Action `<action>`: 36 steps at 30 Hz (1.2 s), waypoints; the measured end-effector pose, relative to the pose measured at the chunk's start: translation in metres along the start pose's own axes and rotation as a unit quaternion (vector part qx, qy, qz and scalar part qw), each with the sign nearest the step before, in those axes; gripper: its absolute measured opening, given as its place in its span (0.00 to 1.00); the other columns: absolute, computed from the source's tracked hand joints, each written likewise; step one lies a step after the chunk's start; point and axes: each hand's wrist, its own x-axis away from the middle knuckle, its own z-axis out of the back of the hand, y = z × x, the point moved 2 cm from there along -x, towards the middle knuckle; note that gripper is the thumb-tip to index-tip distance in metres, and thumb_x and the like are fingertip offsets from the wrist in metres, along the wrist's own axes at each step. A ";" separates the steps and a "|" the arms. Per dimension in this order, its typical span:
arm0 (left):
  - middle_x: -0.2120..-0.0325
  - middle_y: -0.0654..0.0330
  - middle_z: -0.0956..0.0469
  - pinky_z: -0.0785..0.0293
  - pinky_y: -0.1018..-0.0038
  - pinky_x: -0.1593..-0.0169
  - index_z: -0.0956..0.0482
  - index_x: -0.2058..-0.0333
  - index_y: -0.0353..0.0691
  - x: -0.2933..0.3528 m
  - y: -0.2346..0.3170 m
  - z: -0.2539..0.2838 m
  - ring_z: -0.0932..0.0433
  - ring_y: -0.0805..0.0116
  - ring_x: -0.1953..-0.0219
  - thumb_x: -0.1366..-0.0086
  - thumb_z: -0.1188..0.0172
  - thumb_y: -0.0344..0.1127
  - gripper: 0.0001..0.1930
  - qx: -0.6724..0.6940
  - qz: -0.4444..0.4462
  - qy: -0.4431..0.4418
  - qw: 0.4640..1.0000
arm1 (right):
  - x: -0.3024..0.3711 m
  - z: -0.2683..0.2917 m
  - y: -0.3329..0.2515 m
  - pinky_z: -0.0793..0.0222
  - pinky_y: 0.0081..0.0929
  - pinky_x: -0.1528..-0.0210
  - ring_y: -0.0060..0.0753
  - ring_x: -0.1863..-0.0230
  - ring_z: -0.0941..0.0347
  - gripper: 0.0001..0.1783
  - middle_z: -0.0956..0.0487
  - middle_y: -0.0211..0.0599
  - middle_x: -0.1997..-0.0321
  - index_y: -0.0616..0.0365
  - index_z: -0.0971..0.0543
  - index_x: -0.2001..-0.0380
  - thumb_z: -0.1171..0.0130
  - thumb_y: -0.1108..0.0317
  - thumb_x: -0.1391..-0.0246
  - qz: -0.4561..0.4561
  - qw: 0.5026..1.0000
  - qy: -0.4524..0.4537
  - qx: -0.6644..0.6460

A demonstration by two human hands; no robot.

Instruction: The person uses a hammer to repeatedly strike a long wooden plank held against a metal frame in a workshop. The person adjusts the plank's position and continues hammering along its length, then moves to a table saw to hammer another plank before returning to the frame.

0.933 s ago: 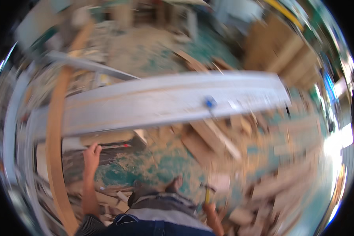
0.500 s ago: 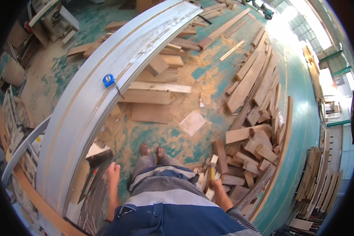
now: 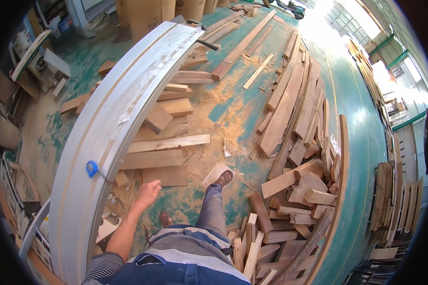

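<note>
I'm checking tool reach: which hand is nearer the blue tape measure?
Left, as far as shows: the left hand is apart from the blue tape measure, to its right; the right hand is out of view.

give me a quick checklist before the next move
1. Blue tape measure lying on the long grey metal beam: ok
2. Bare left hand apart from the beam: ok
3. Right hand holding nothing: cannot tell, out of view
4. Sandalled right foot off the pale flat board: not ok, overlaps it in view
5. Green floor free of brown wooden offcuts and tan sawdust: not ok, both lie there
</note>
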 end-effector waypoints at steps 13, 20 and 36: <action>0.58 0.48 0.14 0.22 0.53 0.48 0.16 0.55 0.42 -0.178 -0.003 -0.164 0.16 0.43 0.52 0.43 0.32 0.44 0.19 -0.130 0.236 -0.137 0.953 | -0.085 0.115 -0.321 0.26 0.41 0.66 0.41 0.70 0.22 0.09 0.19 0.38 0.70 0.68 0.17 0.64 0.39 0.71 0.39 -0.019 0.999 0.001 0.050; 0.74 0.47 0.16 0.21 0.59 0.61 0.18 0.67 0.34 -0.307 0.083 -0.197 0.14 0.54 0.70 0.44 0.30 0.41 0.14 0.030 0.283 -0.078 0.956 | -0.130 0.170 -0.593 0.29 0.38 0.81 0.40 0.82 0.26 0.12 0.22 0.41 0.80 0.64 0.21 0.70 0.40 0.67 0.33 0.011 1.000 0.005 0.013; 0.76 0.48 0.25 0.29 0.56 0.65 0.27 0.69 0.34 -0.901 0.377 -0.100 0.23 0.52 0.71 0.36 0.38 0.40 0.14 0.103 0.066 0.076 0.990 | -0.102 0.079 -1.104 0.35 0.34 0.85 0.35 0.85 0.30 0.13 0.26 0.35 0.83 0.59 0.23 0.72 0.36 0.64 0.37 0.085 0.972 0.030 0.216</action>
